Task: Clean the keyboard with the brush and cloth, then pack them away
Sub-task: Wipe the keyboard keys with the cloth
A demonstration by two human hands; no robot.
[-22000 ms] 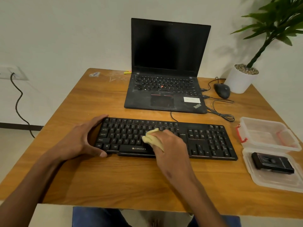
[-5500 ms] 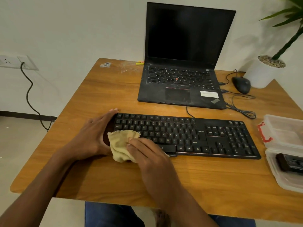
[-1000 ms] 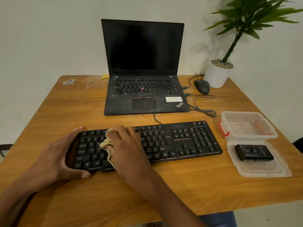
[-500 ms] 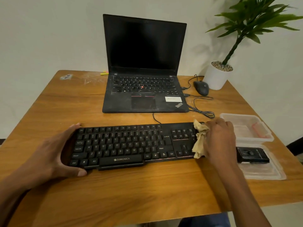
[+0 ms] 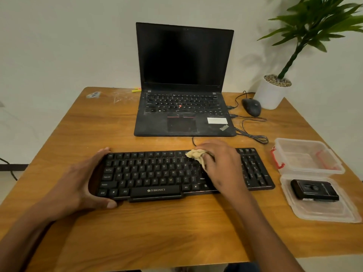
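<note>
On the wooden desk, directly in front of the person: black keyboard, lying flat and parallel to the near edge. Left hand cups its left end, fingers along the far corner, thumb on the near edge, so the board is braced. Right hand sits over the keys right of centre, fingers curled round a bunched yellowish cloth; a tuft pokes out towards the top row.

Right of the keyboard: clear plastic box, open, and just nearer, its lid with a black block on it, probably the brush, though detail is too soft to be sure.

Judgement: wiping step under way, packing not yet begun. To do it well, keep the left hand's brace firm so the board does not skid; press lightly and work row by row, letting cloth edges dip between keys. Number pad and edges likely want a pass too. Risk: dragging the cloth hard could catch a keycap.

Behind: open laptop, mouse, potted plant.
</note>
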